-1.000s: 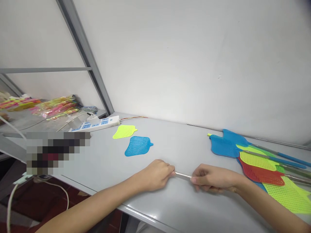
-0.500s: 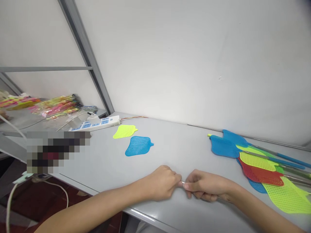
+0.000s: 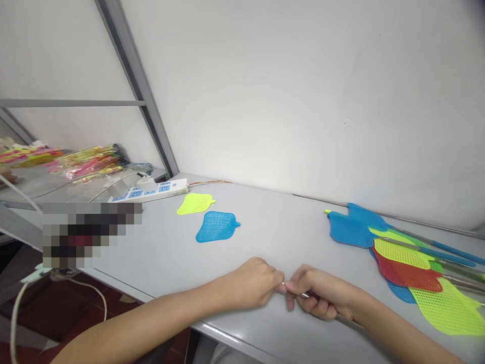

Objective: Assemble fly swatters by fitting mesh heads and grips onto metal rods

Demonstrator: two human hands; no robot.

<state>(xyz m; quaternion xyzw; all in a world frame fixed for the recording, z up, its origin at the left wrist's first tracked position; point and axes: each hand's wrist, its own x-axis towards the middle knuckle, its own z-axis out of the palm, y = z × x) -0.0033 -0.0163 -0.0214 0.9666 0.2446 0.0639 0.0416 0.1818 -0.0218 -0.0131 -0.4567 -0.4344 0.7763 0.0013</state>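
Note:
My left hand (image 3: 254,284) is a closed fist above the grey table near its front edge, and the end of a thin metal rod (image 3: 348,322) goes into it. Just to the right, my right hand (image 3: 326,292) grips the same rod between thumb and curled fingers. The rod slants down to the right beneath my right wrist, so its far end is hidden. Whatever else my left fist may enclose cannot be seen. Beyond my hands lie two loose fly swatter heads, a blue one (image 3: 216,226) and a yellow one (image 3: 195,203).
Fly swatters with metal handles are piled at the right, among them a red head (image 3: 407,273). Along the wall runs a metal rod (image 3: 424,222). A power strip (image 3: 166,189) sits at the back left. Bagged colourful items (image 3: 94,163) lie on the left table (image 3: 38,188).
The fingers of my right hand have shifted along the rod, and more of its metal shows between and below them. My left fist has hardly moved.

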